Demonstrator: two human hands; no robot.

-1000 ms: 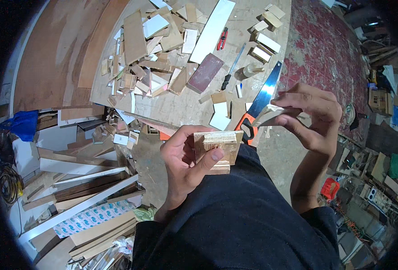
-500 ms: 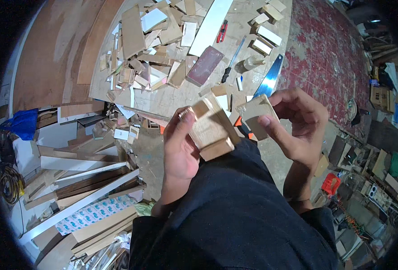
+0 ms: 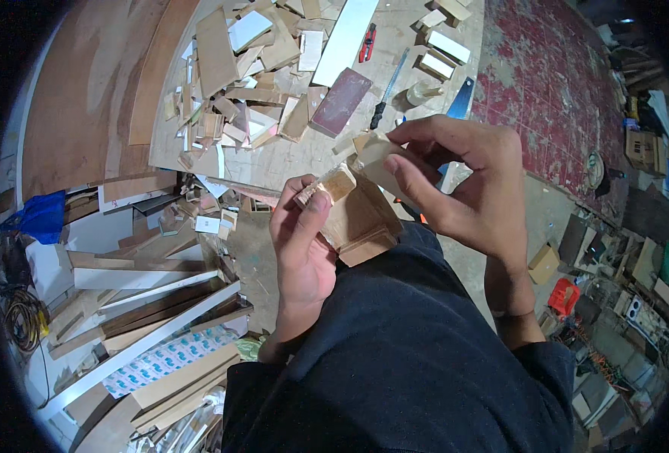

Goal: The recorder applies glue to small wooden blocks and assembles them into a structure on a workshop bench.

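My left hand (image 3: 304, 241) is closed around a small wooden box-like piece (image 3: 353, 215) with raised strips along its edges, thumb on a near corner. Between the thumb and fingers of my right hand (image 3: 463, 181) is a thin, pale wooden piece (image 3: 376, 157). It is tilted over the far upper edge of the box-like piece; whether the two touch I cannot tell. Both hands are above my dark-clothed lap, just short of the workbench. Behind my right hand lies a handsaw (image 3: 461, 102), its handle mostly hidden.
The workbench (image 3: 262, 167) carries a heap of wood offcuts (image 3: 255, 98), a maroon block (image 3: 342, 100), a long white board (image 3: 343, 45), a red cutter (image 3: 367, 43), a thin black-handled tool (image 3: 378, 115) and a small bottle (image 3: 423, 93). Boards (image 3: 149, 332) pile up on the left floor.
My right hand has moved left and slightly up, bringing the pale wooden piece from beside the box-like piece to over its far edge. My left hand has stayed nearly in place.
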